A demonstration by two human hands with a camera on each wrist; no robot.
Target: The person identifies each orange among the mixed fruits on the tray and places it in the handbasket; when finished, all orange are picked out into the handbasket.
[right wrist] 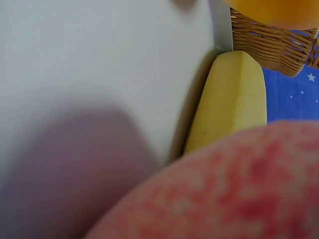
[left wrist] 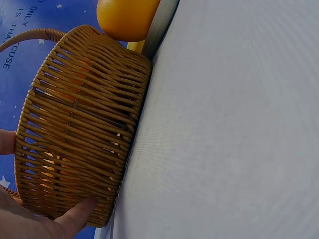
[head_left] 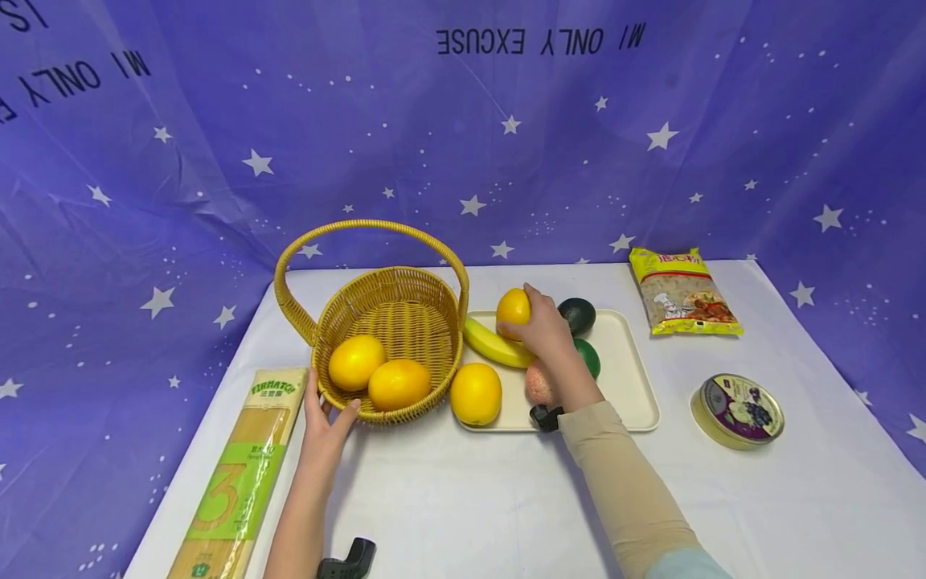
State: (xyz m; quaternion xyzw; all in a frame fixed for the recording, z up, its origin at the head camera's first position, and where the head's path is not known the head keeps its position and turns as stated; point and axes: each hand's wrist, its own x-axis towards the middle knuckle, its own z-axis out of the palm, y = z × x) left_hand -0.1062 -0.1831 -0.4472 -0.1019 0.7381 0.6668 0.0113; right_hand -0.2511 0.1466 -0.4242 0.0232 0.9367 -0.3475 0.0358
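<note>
My right hand grips an orange from its right side, over the back of the cream tray. A banana lies just below it, and a mottled pink peach sits under my wrist, partly hidden. Two dark green avocados are behind the forearm side of the hand. My left hand holds the front left of a wicker basket, thumb against its woven wall. Inside the basket lie two yellow-orange oval fruits. Another orange rests at the tray's front left corner.
A spaghetti pack lies left of my left forearm. To the right stand a round tin and, farther back, a yellow food bag. The basket's tall handle arches over its opening. A starry blue cloth hangs behind the table.
</note>
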